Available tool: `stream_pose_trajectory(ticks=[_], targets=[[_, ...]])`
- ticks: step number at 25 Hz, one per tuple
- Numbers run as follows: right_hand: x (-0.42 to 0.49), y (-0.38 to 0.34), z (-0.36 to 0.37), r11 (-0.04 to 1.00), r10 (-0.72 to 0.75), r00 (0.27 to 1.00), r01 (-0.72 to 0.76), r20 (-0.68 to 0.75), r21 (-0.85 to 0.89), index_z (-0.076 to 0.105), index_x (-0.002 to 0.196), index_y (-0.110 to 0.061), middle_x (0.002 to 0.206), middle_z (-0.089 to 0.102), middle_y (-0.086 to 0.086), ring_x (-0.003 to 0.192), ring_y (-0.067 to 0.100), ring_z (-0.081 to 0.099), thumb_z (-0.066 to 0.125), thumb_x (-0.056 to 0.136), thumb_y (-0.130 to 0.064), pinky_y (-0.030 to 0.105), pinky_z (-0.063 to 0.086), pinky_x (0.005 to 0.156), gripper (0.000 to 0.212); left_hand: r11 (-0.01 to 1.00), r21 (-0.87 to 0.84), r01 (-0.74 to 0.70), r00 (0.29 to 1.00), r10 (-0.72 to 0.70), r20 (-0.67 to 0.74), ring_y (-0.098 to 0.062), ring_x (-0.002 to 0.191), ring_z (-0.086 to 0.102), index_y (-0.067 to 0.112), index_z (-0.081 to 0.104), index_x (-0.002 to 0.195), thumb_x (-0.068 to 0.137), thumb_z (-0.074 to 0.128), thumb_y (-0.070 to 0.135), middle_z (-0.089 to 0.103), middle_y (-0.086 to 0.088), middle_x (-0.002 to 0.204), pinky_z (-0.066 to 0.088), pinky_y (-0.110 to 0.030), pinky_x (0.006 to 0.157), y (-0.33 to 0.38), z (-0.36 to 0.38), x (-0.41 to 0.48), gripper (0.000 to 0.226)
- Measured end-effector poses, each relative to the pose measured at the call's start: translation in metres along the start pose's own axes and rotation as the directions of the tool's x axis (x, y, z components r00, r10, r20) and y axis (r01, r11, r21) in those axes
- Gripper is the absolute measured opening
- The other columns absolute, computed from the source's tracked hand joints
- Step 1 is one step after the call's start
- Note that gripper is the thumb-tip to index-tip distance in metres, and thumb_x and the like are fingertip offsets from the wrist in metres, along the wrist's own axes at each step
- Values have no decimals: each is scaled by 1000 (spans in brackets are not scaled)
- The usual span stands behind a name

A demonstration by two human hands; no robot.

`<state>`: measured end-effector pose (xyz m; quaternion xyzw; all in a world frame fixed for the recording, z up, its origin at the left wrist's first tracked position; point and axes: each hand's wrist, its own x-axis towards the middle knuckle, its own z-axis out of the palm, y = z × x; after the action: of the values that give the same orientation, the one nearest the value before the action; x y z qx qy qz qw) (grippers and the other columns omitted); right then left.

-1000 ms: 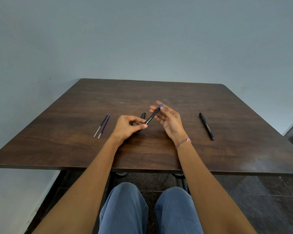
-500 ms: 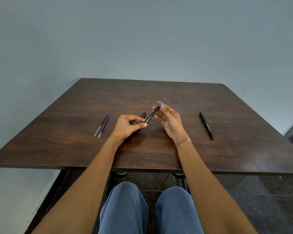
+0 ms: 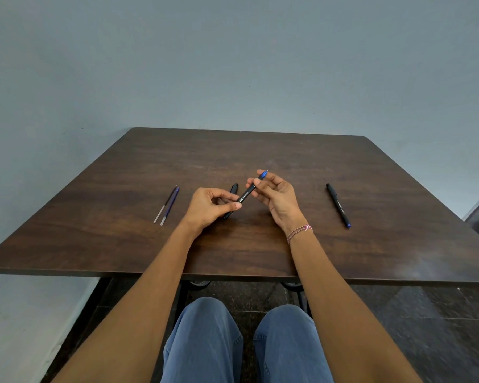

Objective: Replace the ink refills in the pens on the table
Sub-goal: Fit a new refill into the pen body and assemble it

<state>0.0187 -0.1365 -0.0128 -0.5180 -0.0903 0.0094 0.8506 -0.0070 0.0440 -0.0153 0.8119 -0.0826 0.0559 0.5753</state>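
The slim black plastic pen with white lettering [image 3: 246, 193] is up off the wood, slanting from near-left to far-right above the middle of the table. Its far end shows a blue tip section with a fine metal point. The left hand [image 3: 208, 207] pinches the near end between thumb and forefinger; the right hand [image 3: 277, 197] pinches just below the blue tip, its other fingers loosely curled.

Just behind the left hand, a short black pen piece [image 3: 234, 187] lies flat, partly hidden; cap or barrel, I cannot tell. Out to the right lies one second black pen with a blue end [image 3: 338, 204]. Far left, two thin refills lie side by side: a dark-and-clear refill [image 3: 165, 204] and a blue refill [image 3: 169, 206]. All this is on the dark brown wooden table [image 3: 260, 150].
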Motion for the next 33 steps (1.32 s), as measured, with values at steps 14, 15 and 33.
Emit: stream_pose_trajectory(ticks=[14,15,33], targets=[[4,3,0,996,-12,996,4,-90,-88,64,97,-10,79,74,3,77,13,71,70,82,-2,21,57,66,18,1000,-9,-25,1000,25,8,-14,66,65,21,75,86,72,81,14,72,0,71,55,-23,66,-1,2,0,17],[4,3,0,997,2,998,-7,-70,-76,63,102,-10,81,74,3,78,12,71,68,84,-3,21,58,68,20,999,-10,-33,999,33,-14,-10,65,64,22,75,85,72,81,14,71,3,70,54,-20,63,-1,2,0,17],[24,37,33,-57,-82,968,231,235,-971,60,114,-12,110,46,12,107,29,45,56,92,-29,38,47,81,28,973,-230,-11,960,-55,-276,-7,67,68,24,72,82,76,78,13,72,-1,74,50,-15,56,-7,1,7,14]])
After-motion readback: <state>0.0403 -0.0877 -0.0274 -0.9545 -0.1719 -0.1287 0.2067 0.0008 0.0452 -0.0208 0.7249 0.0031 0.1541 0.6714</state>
